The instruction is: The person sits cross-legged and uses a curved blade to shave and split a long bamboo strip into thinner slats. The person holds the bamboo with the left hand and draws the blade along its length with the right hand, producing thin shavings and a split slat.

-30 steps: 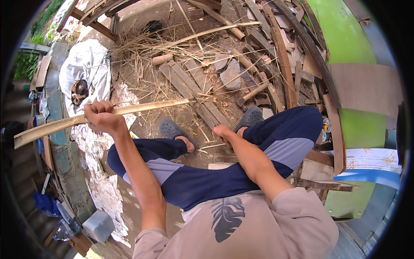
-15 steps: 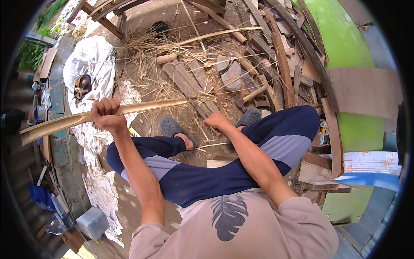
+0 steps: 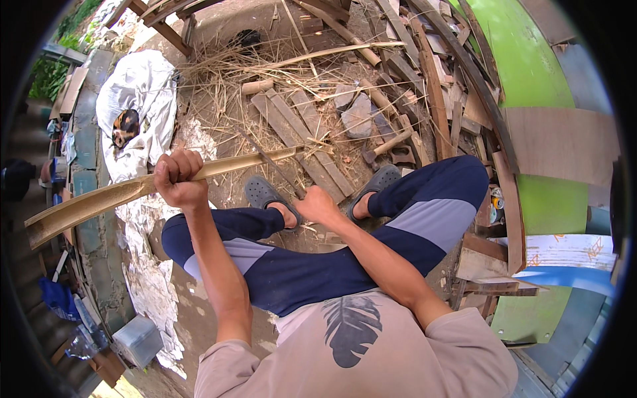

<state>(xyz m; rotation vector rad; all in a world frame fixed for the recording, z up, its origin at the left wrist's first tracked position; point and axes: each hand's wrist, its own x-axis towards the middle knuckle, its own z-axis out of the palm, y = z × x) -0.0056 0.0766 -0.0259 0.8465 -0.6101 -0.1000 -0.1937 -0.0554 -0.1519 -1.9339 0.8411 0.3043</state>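
Note:
My left hand (image 3: 179, 178) is closed in a fist around a long split bamboo strip (image 3: 235, 163), its hollow inner side showing. The strip slants up from the far left, and its thin right end lies over wooden planks (image 3: 286, 121) on the ground. Between my knees my right hand (image 3: 318, 205) grips a knife with a long, narrow, dark blade (image 3: 273, 163). Pointing away and to the left, the blade crosses the strip to the right of my left fist. Whether its edge touches the bamboo, I cannot tell.
Ahead, bamboo shavings (image 3: 222, 83) litter the ground. A stone (image 3: 357, 117) and a wooden-handled hammer (image 3: 390, 144) lie beyond my right foot. Scrap timber (image 3: 434, 93) is heaped before a green panel (image 3: 541, 66). On the left, a calico cat (image 3: 125, 127) rests on white cloth (image 3: 149, 79).
My right hand has drawn left and closer to me, and the blade has swung to cross the strip farther left. My left hand shifted slightly right; the strip's left end dropped and turned.

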